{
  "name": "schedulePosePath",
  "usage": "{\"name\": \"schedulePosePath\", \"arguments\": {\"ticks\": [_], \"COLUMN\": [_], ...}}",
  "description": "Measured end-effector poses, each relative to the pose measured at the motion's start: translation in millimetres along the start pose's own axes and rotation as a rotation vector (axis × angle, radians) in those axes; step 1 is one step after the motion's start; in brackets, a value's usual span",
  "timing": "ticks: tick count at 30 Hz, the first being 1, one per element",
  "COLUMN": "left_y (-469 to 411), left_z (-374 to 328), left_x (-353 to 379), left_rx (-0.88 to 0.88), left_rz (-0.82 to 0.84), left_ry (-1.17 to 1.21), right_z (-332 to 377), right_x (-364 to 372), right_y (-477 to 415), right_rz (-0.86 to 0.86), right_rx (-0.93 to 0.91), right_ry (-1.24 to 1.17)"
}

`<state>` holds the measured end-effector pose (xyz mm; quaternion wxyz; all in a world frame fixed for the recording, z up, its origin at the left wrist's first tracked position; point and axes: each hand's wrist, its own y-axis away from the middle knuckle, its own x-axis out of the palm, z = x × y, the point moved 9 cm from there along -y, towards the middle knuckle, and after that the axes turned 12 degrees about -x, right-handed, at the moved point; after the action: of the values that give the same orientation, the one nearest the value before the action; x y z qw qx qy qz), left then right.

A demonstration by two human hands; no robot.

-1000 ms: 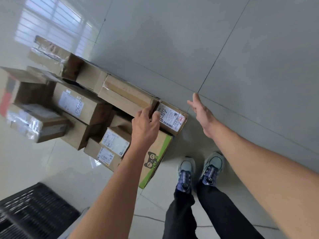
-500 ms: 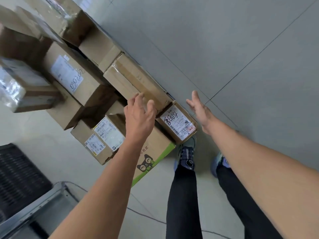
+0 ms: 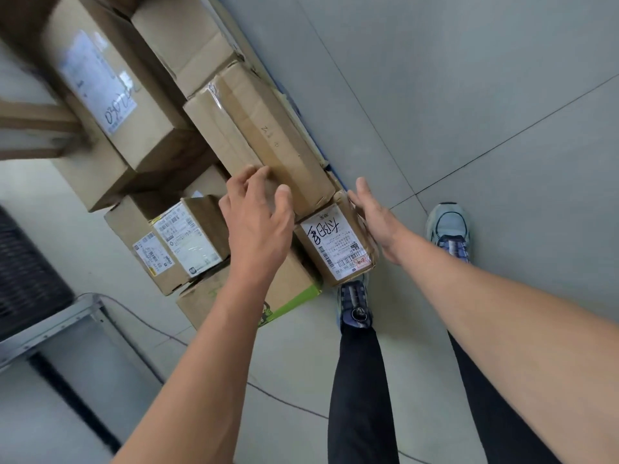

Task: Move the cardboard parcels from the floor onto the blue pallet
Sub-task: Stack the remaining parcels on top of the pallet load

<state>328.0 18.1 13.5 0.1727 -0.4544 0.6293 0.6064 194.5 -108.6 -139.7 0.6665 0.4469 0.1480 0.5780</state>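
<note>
Head view: our left grip (image 3: 258, 226) hovers spread open over the long parcel (image 3: 268, 135). Our right grip (image 3: 375, 219), flat and open, touches the small parcel (image 3: 335, 246) at the pile's edge. Squeezed unevenly, we fear it could slip.

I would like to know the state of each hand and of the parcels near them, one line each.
Left hand, open, fingers spread above the long parcel's end.
Right hand, open, flat beside the small parcel.
Long parcel, taped shut, lying on the pile.
Small parcel, sealed, label up.
</note>
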Motion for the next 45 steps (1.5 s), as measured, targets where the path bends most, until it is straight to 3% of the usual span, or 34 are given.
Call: {"name": "schedulePosePath", "arguments": {"ticks": [11, 19, 25, 34, 45], "left_y": [-2, -2, -2, -1, -43], "left_z": [-1, -1, -4, -25, -75], "left_x": [-3, -4, -6, -18, -80], "left_rx": [0.003, 0.011, -0.003, -0.177, -0.200], "left_rz": [-0.051, -0.072, -0.010, 0.100, -0.027], "left_ry": [0.024, 0.052, 0.039, -0.010, 0.119], "right_z": [5, 64, 75, 136, 227], "right_x": [-5, 34, 35, 14, 39], "right_y": [-6, -30, -17, 18, -10], "right_rz": [-0.044, -0.026, 0.007, 0.076, 0.179], "right_rx": [0.002, -0.189, -0.159, -0.117, -0.140], "right_ry": [0.128, 0.099, 0.104, 0.245, 0.301]}}
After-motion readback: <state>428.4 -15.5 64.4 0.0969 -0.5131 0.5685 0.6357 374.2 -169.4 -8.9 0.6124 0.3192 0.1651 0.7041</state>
